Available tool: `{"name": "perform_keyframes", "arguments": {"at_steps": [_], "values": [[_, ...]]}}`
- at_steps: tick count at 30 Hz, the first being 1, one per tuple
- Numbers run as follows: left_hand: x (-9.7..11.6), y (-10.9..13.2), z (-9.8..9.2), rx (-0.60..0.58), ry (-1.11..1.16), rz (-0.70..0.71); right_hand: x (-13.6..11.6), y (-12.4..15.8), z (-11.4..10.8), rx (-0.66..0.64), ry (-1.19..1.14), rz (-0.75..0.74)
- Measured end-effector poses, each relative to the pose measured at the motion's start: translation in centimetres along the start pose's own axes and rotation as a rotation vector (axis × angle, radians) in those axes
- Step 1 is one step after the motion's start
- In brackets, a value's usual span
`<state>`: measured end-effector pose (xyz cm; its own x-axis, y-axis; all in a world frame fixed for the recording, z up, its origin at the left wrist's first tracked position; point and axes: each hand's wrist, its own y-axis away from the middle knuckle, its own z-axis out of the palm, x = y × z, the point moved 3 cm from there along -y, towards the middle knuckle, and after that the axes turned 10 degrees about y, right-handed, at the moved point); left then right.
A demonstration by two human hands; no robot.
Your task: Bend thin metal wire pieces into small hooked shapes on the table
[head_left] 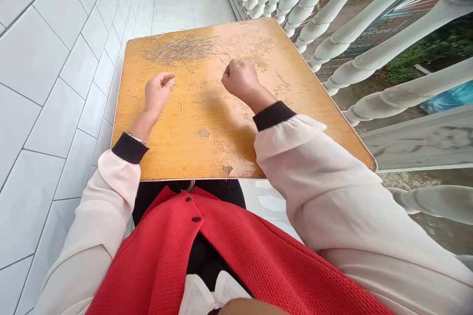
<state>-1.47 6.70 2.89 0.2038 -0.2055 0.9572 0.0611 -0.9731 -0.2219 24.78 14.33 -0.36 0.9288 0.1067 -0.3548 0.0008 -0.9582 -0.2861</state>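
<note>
My left hand [159, 91] is closed in a pinch above the left part of a worn wooden table [229, 128]. Whatever lies between its fingertips, if anything, is too small to make out. My right hand [241, 78] is curled into a fist over the middle of the table. Thin wire shows beside its fingers, but I cannot tell whether it is gripped. Between the hands lie separate bent wires, one wavy wire [179, 98] and another curved wire [195, 97]. More bent wire [133, 103] lies left of my left hand. Behind them is a tangled pile of thin wires [181, 50].
A white tiled wall [55, 83] runs close along the left. White balusters [340, 44] line the right side, near the table's right edge. The tabletop has peeled patches, including one bare spot [203, 132]. White floor [192, 0] stretches beyond the table.
</note>
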Motion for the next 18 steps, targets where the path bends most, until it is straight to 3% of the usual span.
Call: {"name": "perform_keyframes", "arguments": {"at_steps": [4, 7, 9, 12, 15, 18], "values": [[3.4, 2.1, 1.3, -0.180, 0.187, -0.115, -5.9, 6.4, -5.1, -0.068, -0.006, -0.249], [6.4, 3.1, 2.2, -0.335, 0.296, -0.079, -9.8, 9.5, -8.2, -0.135, 0.028, -0.359], [7.9, 3.4, 1.8, -0.298, 0.285, -0.008, -11.2, 10.3, -9.8, -0.120, 0.070, -0.385], [9.3, 3.8, 0.8, -0.214, 0.216, 0.047, -11.0, 10.2, -10.7, -0.084, 0.034, -0.324], [10.3, 4.2, 0.0, -0.161, 0.246, 0.109, -9.8, 9.6, -10.2, -0.081, -0.168, -0.231], [10.6, 4.4, -0.4, -0.012, 0.284, 0.168, -8.6, 9.2, -9.7, -0.020, -0.536, -0.050]]}}
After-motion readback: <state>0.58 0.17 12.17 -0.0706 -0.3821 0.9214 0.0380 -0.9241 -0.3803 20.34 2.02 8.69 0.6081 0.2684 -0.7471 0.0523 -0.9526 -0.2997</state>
